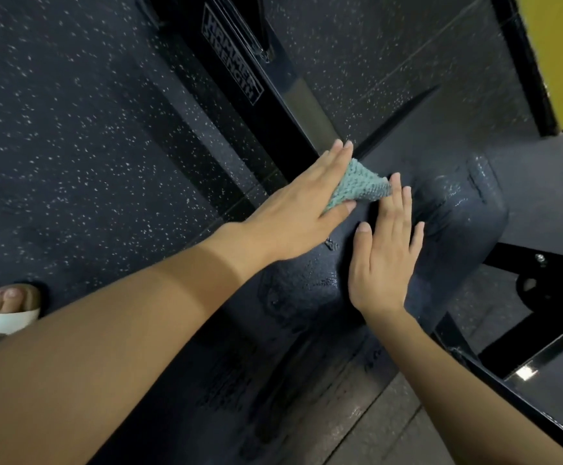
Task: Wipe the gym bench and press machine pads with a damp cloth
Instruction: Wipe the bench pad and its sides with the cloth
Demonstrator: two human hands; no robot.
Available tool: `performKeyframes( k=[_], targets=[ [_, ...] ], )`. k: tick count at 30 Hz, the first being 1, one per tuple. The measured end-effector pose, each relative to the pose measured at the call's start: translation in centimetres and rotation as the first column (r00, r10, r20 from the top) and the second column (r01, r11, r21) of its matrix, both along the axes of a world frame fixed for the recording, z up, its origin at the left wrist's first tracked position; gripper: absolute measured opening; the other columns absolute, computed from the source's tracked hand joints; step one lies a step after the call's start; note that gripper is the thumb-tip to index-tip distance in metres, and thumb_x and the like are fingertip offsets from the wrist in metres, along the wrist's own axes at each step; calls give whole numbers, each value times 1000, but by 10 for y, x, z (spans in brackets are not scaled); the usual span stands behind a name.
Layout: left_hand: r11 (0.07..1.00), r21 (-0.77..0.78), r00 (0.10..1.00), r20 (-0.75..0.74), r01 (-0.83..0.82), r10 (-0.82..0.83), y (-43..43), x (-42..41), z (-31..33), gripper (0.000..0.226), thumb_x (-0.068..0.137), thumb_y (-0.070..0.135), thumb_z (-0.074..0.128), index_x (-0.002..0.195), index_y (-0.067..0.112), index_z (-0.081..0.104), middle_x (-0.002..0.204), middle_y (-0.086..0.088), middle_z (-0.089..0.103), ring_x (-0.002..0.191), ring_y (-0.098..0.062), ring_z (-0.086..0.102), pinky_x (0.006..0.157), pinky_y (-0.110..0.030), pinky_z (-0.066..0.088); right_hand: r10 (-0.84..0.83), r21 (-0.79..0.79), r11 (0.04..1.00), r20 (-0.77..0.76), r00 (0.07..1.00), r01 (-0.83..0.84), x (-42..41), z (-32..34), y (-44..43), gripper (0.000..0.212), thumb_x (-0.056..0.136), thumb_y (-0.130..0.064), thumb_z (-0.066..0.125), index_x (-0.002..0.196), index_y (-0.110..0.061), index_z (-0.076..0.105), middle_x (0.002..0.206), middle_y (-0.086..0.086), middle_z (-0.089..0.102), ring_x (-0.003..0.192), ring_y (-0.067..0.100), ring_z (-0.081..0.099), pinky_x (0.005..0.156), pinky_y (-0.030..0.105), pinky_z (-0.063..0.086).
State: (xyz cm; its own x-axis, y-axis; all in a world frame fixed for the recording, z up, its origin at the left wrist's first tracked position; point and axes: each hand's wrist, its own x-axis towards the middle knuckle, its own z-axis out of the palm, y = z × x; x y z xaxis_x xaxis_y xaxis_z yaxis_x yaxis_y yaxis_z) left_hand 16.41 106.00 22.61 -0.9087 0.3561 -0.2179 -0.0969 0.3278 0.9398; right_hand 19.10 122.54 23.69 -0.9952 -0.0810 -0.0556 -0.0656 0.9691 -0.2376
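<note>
Cloth point(357, 184) of teal knit lies bunched on the dark pad point(458, 209), pinned beneath the straight fingers of the left hand point(301, 213), which presses on it rather than clutching it; only the wedge poking out past those fingers shows. Just beside that press, the right hand point(385, 260) rests palm-down on the same pad, fingers straight too, fingertips at the cloth's edge, holding nothing. Wet streaks glisten on the pad beyond the right hand's fingertips and on the stretch back toward the wrists, so this pad looks largely wiped, with the patch under the two hands apparently the one in hand. Whether the machine's other pads or a bench are done cannot be judged: none is in view. The forearms cover the pad's near part, and its far end curves out of sight. Past the left hand's fingertips runs the black frame point(266, 122) with a partly readable label point(231, 77); the rest of the machine is cut off.
</note>
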Motion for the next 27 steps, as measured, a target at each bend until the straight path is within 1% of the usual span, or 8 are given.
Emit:
performKeyframes(
  k=[3,6,9,12,16,19,23,27],
  targets=[
    [996,-75,994,-97,50,-57,-10,18,0,69,105,31,39,159,19,-1,166,6,-12,151,-4,-13,124,-33,-5,0,-3,1000,6,1000,0,-2,1,0,59,99,-32,20,158,-25,15,166,-11,9,153,7,1,123,50,1],
    [980,-183,984,-138,83,-109,-18,39,3,69,101,39,28,159,21,-6,165,10,-18,148,-1,-20,123,-29,-9,17,22,1000,4,1000,-18,-1,1,0,60,100,-35,18,158,-22,17,166,-9,9,153,8,1,123,49,1],
    [969,-225,982,-138,99,-132,-18,40,4,70,99,41,23,158,19,-8,164,8,-20,148,-2,-21,123,-28,-9,15,31,999,-6,1000,-15,-1,1,-1,61,98,-33,18,158,-20,18,166,-8,10,153,8,1,123,48,1],
    [968,-237,983,-141,81,-117,-10,21,5,69,100,41,22,158,16,-6,165,5,-18,149,-5,-19,122,-28,-10,9,18,1000,-9,1000,-9,-1,0,0,60,99,-31,20,158,-21,18,166,-9,11,153,8,2,123,49,2],
    [962,-265,989,-114,65,-98,5,-7,1,66,106,38,26,158,15,-9,165,2,-19,150,-8,-19,123,-34,-9,30,46,999,-23,999,-29,0,-4,3,56,101,-32,20,156,-18,19,166,-4,12,153,12,3,123,49,3],
    [966,-249,989,-114,63,-94,15,-29,0,65,107,37,25,157,14,-9,165,2,-18,150,-9,-18,123,-35,-8,32,52,998,-33,999,-30,0,-6,5,58,102,-33,19,156,-12,20,163,-5,14,153,13,5,123,51,5],
    [973,-220,987,-126,70,-100,27,-59,1,65,108,35,27,157,12,-9,165,0,-18,151,-11,-16,124,-36,-6,34,27,999,-22,999,-33,-1,-4,4,60,102,-37,18,158,-18,17,166,-7,11,153,10,2,123,47,1],
    [982,-163,977,-171,96,-124,27,-60,0,67,108,30,33,157,11,-8,165,-2,-19,152,-13,-12,123,-33,-1,38,25,999,-18,999,-37,-2,-4,5,60,101,-36,20,157,-17,17,164,-11,9,153,10,2,123,45,0]
  ],
)
